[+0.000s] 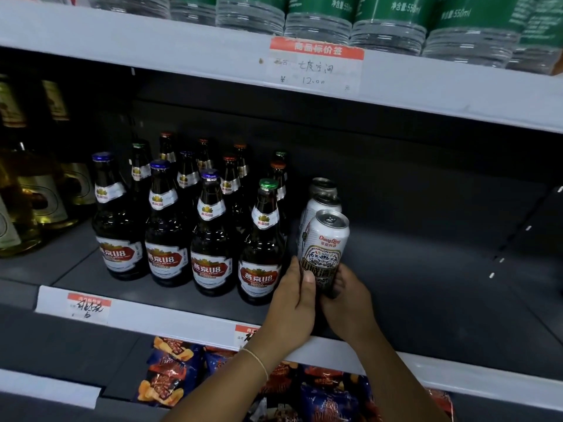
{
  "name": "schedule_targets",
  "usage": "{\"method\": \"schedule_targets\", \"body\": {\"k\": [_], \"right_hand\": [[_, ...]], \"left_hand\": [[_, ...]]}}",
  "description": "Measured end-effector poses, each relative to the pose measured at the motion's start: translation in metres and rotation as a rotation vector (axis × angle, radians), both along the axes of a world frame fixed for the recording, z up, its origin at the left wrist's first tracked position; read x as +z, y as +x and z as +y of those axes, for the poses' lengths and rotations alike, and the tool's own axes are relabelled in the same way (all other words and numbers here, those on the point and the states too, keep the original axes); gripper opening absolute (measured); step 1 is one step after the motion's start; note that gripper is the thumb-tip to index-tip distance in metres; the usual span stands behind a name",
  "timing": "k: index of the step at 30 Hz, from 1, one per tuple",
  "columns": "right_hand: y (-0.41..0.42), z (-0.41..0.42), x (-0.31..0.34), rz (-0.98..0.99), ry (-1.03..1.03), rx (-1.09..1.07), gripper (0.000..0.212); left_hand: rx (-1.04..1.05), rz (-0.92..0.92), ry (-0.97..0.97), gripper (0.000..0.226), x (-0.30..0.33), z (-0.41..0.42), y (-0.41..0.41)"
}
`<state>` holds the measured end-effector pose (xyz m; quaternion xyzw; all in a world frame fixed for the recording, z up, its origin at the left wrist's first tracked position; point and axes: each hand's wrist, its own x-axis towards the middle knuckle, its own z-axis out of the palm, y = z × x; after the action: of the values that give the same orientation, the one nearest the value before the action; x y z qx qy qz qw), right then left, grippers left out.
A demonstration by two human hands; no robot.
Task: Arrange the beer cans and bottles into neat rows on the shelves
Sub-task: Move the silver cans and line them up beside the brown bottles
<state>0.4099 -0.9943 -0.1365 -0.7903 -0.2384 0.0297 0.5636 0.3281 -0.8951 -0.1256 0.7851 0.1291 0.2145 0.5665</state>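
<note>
A white beer can [326,245] stands at the front of a short row on the dark middle shelf [426,269], with two more cans [321,205] lined up behind it. My left hand [292,300] grips the front can's lower left side, thumb on its label. My right hand [347,303] wraps round its lower right side. To the left stand several brown beer bottles [213,236] in rows, the nearest one with a green cap [263,248] beside the can.
Pale yellow bottles [36,190] fill the shelf's far left. Green-labelled water bottles [387,22] stand on the shelf above. Snack packets [173,373] lie on the shelf below. A price tag strip [88,306] runs along the front edge. To the right of the cans is bare shelf.
</note>
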Motion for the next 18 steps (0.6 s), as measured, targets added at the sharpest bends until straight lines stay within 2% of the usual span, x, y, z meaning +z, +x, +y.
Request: {"method": "schedule_targets", "body": {"k": [6,18], "right_hand": [[-0.0006,0.0019,0.0010,-0.034,0.022,0.005,0.044],[0.0025,0.0035,-0.0030,-0.041,-0.016,0.007,0.057]], "left_hand": [[-0.005,-0.023,-0.005,0.047,0.0007,0.0007,-0.0007],[-0.020,-0.023,-0.066,0.048,0.0015,0.0041,-0.0015]]}}
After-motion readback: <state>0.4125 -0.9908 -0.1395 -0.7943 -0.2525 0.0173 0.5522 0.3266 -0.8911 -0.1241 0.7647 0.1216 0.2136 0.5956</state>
